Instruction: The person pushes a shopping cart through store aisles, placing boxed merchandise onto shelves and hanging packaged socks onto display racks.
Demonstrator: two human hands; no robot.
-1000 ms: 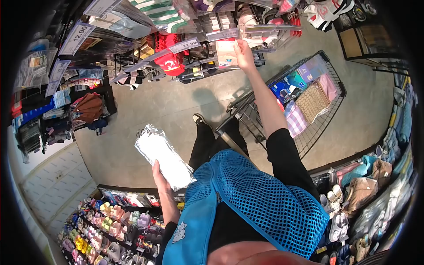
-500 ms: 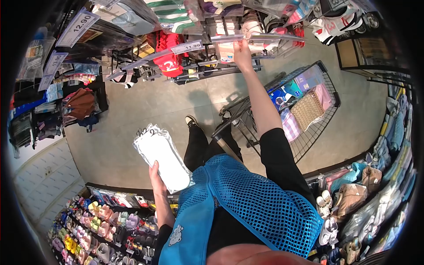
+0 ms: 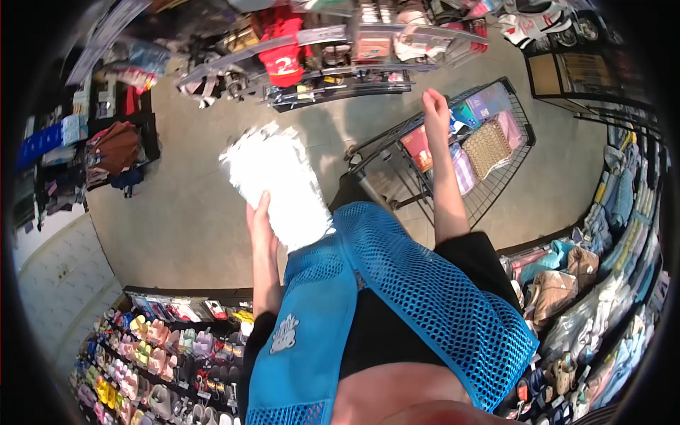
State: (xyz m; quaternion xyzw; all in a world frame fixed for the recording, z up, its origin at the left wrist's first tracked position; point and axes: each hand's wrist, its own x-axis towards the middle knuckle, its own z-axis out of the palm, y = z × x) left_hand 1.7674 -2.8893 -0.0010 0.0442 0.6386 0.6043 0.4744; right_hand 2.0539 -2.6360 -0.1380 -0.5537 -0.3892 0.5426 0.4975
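My left hand (image 3: 261,225) grips a thick stack of white plastic packets (image 3: 280,188) along its near edge, thumb on top. Glare washes the packets out, so their contents cannot be made out. My right hand (image 3: 435,112) is raised below the hanging display, beside the shopping cart (image 3: 528,117); its fingers are curled together and nothing shows in them. In the cart are a tan woven piece (image 3: 489,150), a checkered lilac cloth (image 3: 462,173) and several boxes or packs.
Display rails (image 3: 333,34) with hanging goods, among them a red item (image 3: 283,64), run along the top. Racks of slippers (image 3: 149,347) stand at lower left. Bagged and folded goods (image 3: 556,290) line the right side. Grey floor (image 3: 177,219) lies between.
My right hand has come off the rail and moved down and right, toward the cart. My left hand has raised the white packets. The view has shifted, and the shelves appear higher.
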